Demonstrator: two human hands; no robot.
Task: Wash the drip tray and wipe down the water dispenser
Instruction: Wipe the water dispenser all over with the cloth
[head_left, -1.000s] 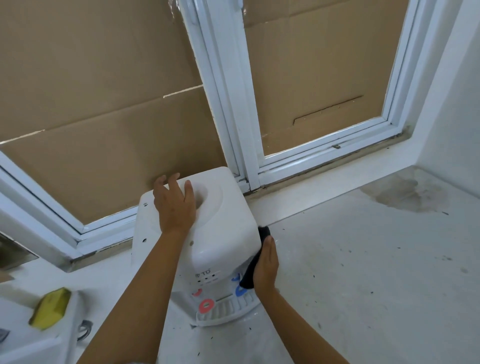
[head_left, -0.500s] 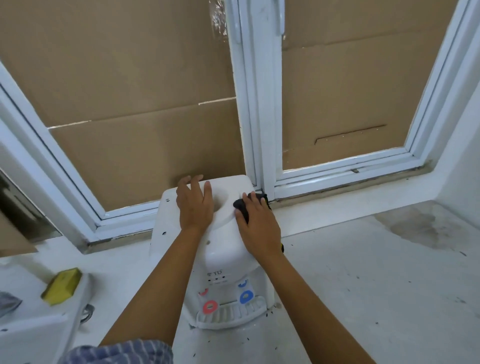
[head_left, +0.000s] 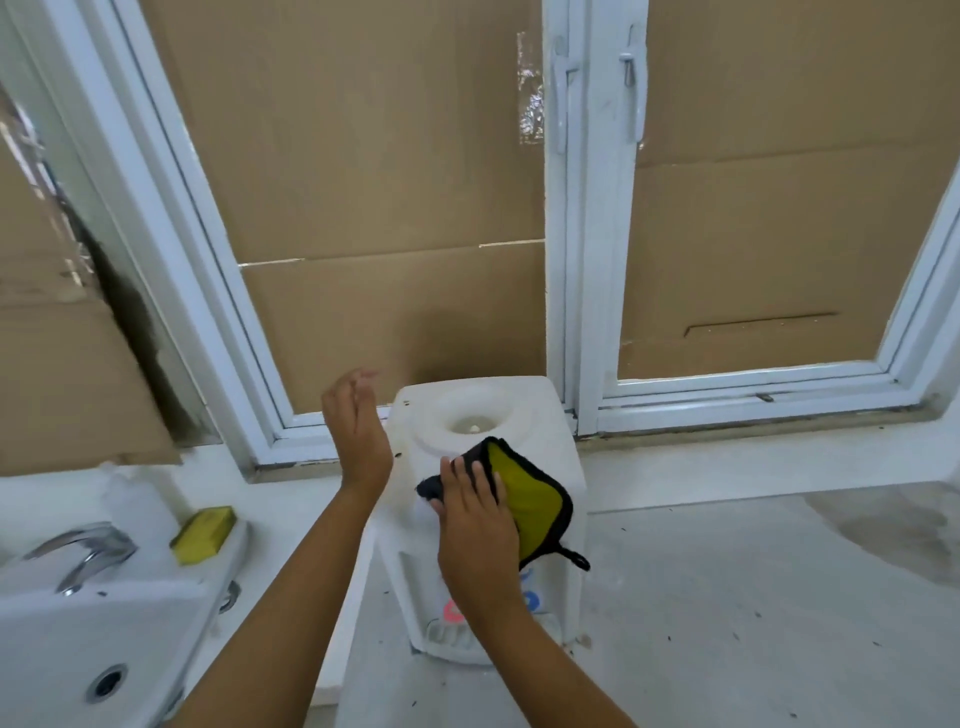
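Yellow-and-black cloth (head_left: 530, 499), soft and limp, lies flattened under right hand (head_left: 475, 519) atop water dispenser (head_left: 467, 415); left hand (head_left: 358, 436) open, lifted alongside. Dispenser likely light, tippy; brace its top.

We are seeing the dispenser (head_left: 483, 499) standing before the window (head_left: 571, 260), with the sink (head_left: 78, 639) lying left and a sponge (head_left: 203, 527) sitting on its rim.

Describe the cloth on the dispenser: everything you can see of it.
The cloth is yellow with a black edging and a small black hanging loop at its lower right corner. It looks like soft microfibre. It lies spread over the front right part of the top of the white water dispenser, draping toward the front. The right hand presses it flat with straight fingers, covering its left part; a dark bunched bit pokes out left of the hand.
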